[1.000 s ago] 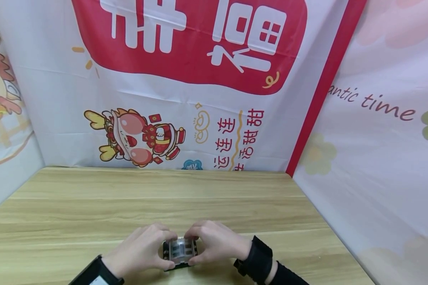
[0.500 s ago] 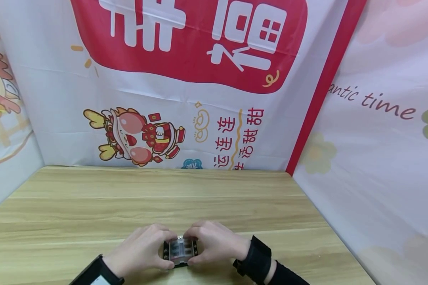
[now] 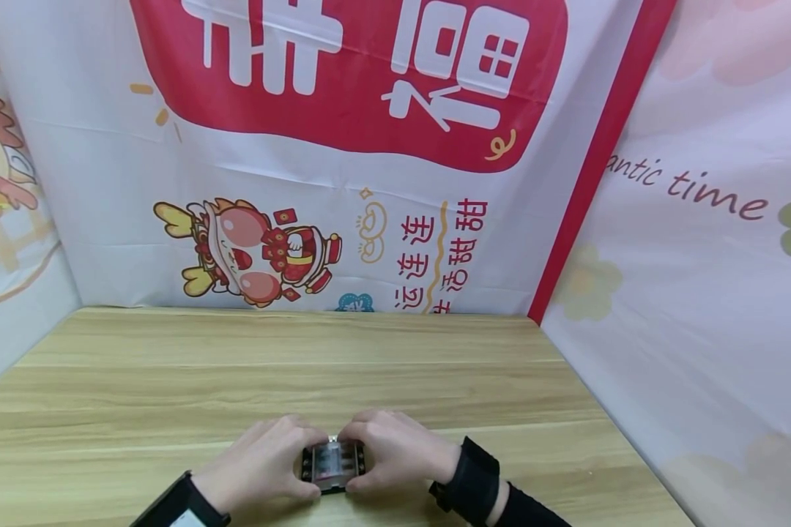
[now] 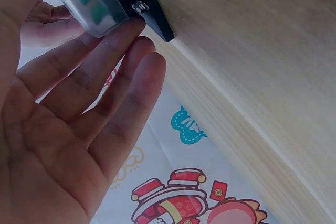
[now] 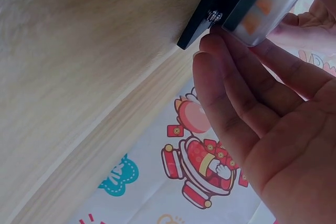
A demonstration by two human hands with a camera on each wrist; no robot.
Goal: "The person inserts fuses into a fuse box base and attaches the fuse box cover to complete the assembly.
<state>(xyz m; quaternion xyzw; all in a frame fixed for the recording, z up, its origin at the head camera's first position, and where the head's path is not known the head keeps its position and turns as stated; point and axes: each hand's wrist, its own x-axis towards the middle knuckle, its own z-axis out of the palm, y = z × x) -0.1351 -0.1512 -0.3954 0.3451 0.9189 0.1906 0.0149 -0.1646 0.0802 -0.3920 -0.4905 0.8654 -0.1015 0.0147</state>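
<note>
A small fuse box [image 3: 332,466] with a clear cover and a black base lies on the table near its front. My left hand [image 3: 260,462] grips its left end, thumb at the near edge and fingertips at the far edge. From the other side, my right hand [image 3: 402,451] holds the right end in the same way. Red and green fuses show through the clear cover [image 4: 90,4] in the left wrist view; orange ones appear under the cover [image 5: 266,14] in the right wrist view. Metal screws [image 4: 139,7] line the black base [image 4: 160,22].
The wood-grain table [image 3: 303,373] reaches back to a white printed cloth [image 3: 119,219] that hangs behind it. Another printed cloth [image 3: 685,293] hangs along the right side. Black bands [image 3: 471,479] are strapped round the wrists.
The near edge of the fuse box has shifted slightly away from me and lies straighter, so less of the black base shows. Both hands have kept their grip and hardly moved.
</note>
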